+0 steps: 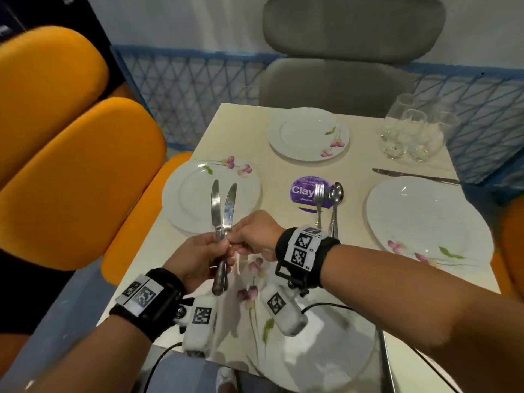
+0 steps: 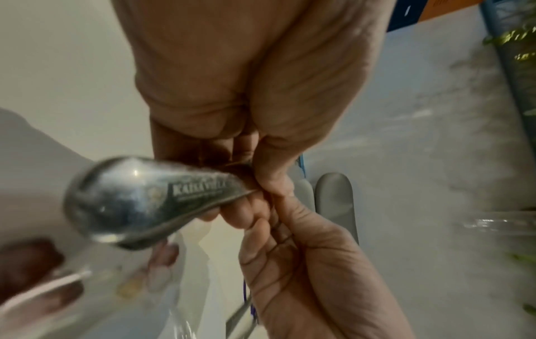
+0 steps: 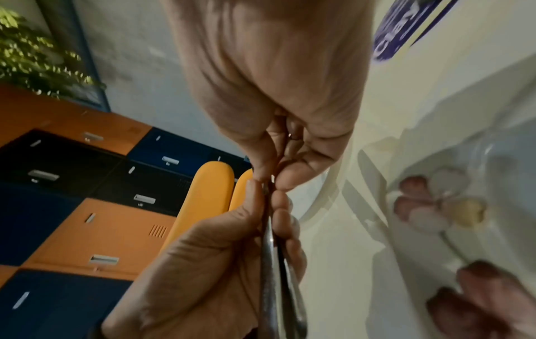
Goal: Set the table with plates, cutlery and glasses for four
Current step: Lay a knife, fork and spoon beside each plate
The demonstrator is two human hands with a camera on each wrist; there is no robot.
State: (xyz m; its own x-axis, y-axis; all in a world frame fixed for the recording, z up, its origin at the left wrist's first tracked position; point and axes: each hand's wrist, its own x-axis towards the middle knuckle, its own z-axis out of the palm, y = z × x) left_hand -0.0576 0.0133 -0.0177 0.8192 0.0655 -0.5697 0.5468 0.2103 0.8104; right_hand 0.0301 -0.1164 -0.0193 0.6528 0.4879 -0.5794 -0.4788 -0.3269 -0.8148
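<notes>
Two steel knives (image 1: 224, 217) stand blades-up over the near edge of the left plate (image 1: 187, 199), their handles (image 2: 130, 199) gripped in my left hand (image 1: 215, 251). My right hand (image 1: 238, 243) pinches one knife where blade meets handle, touching the left hand's fingers; the right wrist view shows that pinch on the knives (image 3: 272, 252). Flowered white plates lie at the far side (image 1: 300, 134), at the right (image 1: 419, 219) and under my wrists (image 1: 326, 350). A fork (image 1: 319, 199) and spoon (image 1: 336, 199) lie mid-table. Another knife (image 1: 414, 175) lies beyond the right plate.
Several clear glasses (image 1: 411, 131) stand grouped at the far right corner of the cream table (image 1: 226, 129). A purple round sticker (image 1: 303, 191) sits under the fork. Orange chairs (image 1: 79, 180) are on the left, a grey chair (image 1: 340, 52) beyond the far edge.
</notes>
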